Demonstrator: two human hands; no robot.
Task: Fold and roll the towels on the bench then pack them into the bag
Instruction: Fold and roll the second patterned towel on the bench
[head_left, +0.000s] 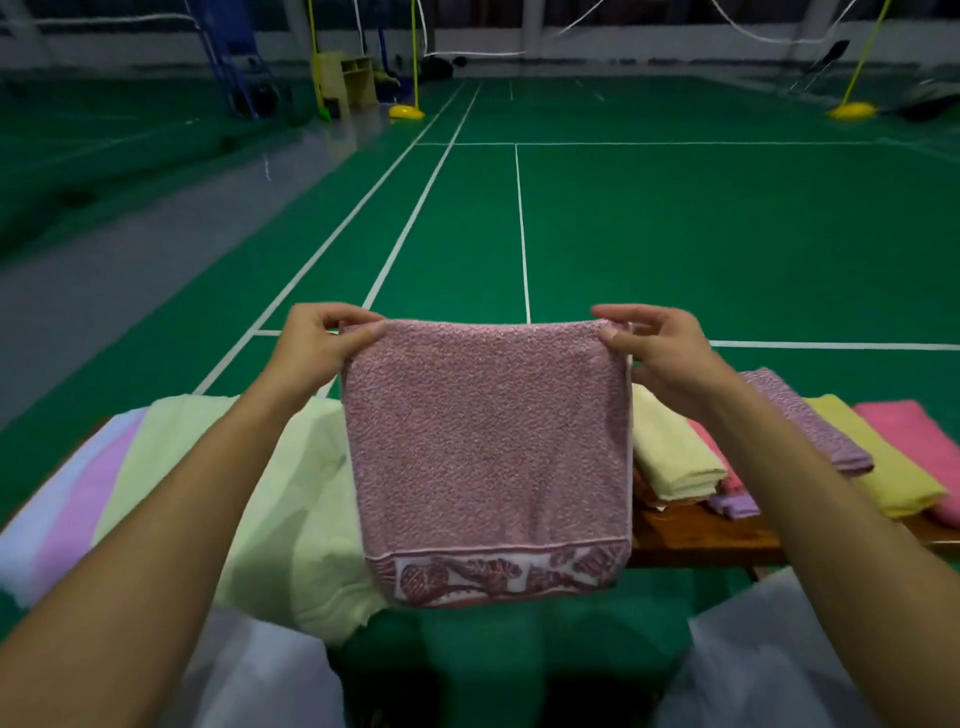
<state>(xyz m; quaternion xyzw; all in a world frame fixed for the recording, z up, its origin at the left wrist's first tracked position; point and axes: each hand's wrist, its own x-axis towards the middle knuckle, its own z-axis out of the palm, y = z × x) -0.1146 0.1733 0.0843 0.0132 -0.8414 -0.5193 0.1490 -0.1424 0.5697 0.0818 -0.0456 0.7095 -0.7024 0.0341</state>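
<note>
A dusty-pink towel (488, 452) with a patterned leaf border along its bottom hangs folded in the air above the wooden bench (696, 540). My left hand (322, 343) pinches its top left corner. My right hand (660, 348) pinches its top right corner. Both arms reach forward at about the same height. Several folded towels lie on the bench to the right: a pale yellow one (670, 452), a mauve one (810, 421), a yellow one (883, 462) and a pink one (914, 436). No bag can be made out for certain.
A pale green cloth (291, 499) and a pastel striped cloth (72, 493) cover the bench's left part. Behind lies a green badminton court (675, 223) with white lines and yellow net posts (852, 110). My light-coloured trouser knees (748, 670) show at the bottom.
</note>
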